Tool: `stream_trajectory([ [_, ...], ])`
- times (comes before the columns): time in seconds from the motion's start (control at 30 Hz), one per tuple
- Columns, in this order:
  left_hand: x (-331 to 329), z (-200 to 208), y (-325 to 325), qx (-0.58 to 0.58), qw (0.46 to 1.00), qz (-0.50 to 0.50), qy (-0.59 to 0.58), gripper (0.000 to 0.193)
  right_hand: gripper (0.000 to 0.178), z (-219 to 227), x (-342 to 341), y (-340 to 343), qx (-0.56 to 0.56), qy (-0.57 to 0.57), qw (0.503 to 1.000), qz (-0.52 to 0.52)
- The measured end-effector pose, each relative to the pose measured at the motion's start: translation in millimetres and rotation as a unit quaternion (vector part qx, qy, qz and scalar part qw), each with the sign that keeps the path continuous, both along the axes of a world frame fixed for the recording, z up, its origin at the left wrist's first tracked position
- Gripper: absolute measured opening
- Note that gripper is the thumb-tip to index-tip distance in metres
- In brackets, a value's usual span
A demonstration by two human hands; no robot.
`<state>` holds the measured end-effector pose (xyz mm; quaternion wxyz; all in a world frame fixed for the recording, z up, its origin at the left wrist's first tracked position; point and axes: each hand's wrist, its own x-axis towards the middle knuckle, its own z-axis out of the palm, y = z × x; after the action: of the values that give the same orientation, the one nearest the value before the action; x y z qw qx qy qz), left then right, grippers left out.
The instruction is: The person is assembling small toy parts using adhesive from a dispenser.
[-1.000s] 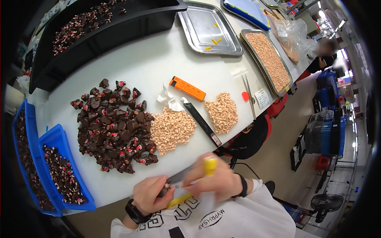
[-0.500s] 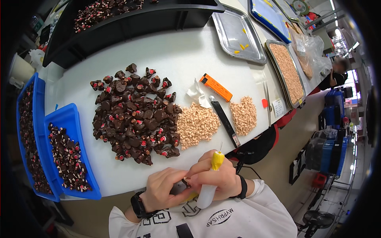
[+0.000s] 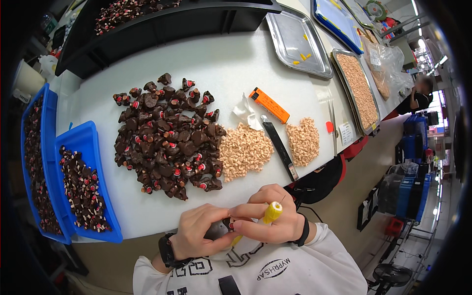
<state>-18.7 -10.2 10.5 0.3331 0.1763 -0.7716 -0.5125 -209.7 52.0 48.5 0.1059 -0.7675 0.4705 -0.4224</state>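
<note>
My left hand (image 3: 204, 230), a black watch on its wrist, pinches a small dark brown figurine piece (image 3: 227, 223) in front of my chest. The thumb and forefinger of my right hand (image 3: 270, 222) close on the same piece from the right. That hand also grips a needle-tipped squeeze bottle by its yellow neck (image 3: 273, 212), the thin needle pointing up and right; the bottle's body is hidden. Beyond my hands lie a heap of dark brown figurine pieces with red details (image 3: 167, 137) and a pile of small beige parts (image 3: 245, 151).
A second beige pile (image 3: 303, 142), a black-handled knife (image 3: 279, 150), an orange box (image 3: 269, 105) and crumpled tissue (image 3: 246, 113) lie to the right. Blue trays (image 3: 109, 209) stand left. A black bin (image 3: 172, 44) and metal tray (image 3: 314, 69) stand at the back.
My right hand has rolled, so the bottle's yellow neck tilts rightward and its whitish body no longer shows. Both hands still hold the figurine piece.
</note>
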Motion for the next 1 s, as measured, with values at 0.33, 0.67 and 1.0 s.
stream_trajectory([
  [0.33,-0.6,4.0,-3.1,-0.025,1.0,-0.003,-0.009,0.041,0.031,-0.5,0.9,0.0,0.019,-0.002,1.0,-0.015],
  [0.67,6.4,-7.6,6.3,0.093,0.991,0.072,0.057,0.04,0.02,0.8,-7.1,2.3,0.083,-0.071,0.993,0.033],
  [1.0,5.4,-6.4,2.2,0.012,0.998,0.052,0.019,0.042,0.04,-11.7,1.3,-0.8,0.074,-0.045,0.996,0.034],
])
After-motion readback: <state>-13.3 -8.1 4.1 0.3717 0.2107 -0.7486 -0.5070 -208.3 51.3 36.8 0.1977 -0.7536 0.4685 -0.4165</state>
